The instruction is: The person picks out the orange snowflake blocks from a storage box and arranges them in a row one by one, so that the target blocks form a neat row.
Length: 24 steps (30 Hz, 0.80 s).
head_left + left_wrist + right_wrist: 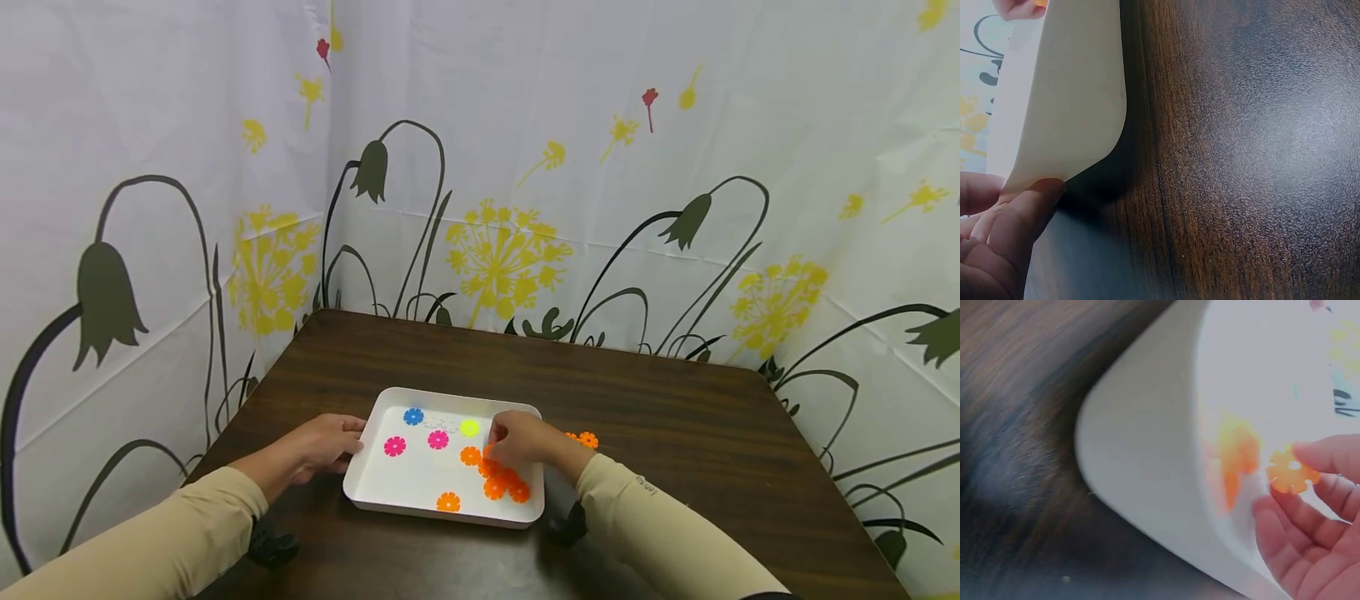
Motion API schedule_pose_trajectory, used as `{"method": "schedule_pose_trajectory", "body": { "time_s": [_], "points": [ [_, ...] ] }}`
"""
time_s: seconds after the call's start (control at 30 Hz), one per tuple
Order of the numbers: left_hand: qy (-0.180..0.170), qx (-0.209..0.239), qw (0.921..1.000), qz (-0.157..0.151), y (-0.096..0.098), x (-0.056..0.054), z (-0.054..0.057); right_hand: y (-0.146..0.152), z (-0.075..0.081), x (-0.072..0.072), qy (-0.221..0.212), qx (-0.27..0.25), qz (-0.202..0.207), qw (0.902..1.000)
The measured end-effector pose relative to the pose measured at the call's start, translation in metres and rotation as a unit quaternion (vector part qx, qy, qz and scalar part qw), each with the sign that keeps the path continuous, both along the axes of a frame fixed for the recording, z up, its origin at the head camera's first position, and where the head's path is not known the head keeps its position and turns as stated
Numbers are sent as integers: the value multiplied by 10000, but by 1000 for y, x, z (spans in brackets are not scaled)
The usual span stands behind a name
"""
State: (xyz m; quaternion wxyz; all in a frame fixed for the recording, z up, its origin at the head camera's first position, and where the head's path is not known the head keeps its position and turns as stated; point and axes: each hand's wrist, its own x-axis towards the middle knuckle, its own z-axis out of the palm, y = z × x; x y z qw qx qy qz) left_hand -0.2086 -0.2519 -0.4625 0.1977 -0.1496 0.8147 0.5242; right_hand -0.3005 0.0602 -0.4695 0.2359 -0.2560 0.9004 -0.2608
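Observation:
A white rectangular tray is on the table, and its near left corner looks raised in the left wrist view. My left hand pinches the tray's left wall between thumb and fingers. Over the tray's right side, my right hand pinches an orange slotted disc by its edge. Below that hand lies a cluster of orange discs, partly hidden by it. Elsewhere in the tray lie a blue disc, pink discs, a yellow disc and some clear ones.
More orange discs lie on the dark wooden table, right of the tray beyond my right wrist. A white flower-printed curtain hangs behind the table and along its sides. Dark objects show beneath my left forearm.

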Motion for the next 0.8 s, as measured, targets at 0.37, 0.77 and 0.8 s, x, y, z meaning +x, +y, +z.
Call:
{"method": "schedule_pose_trajectory", "body": {
  "time_s": [0.37, 0.77, 0.8],
  "points": [
    [-44, -27, 10000, -41, 1, -1, 1, 31, 21, -21, -1909, -2241, -1211, 9480],
    [13, 8, 9999, -100, -1, -2, -1, 106, 33, -37, -1813, -2805, -1800, 9252],
    [0, -5, 9999, -105, -1, -2, -1, 113, 31, -39, -1769, -2766, -1840, 9265]
  ]
}}
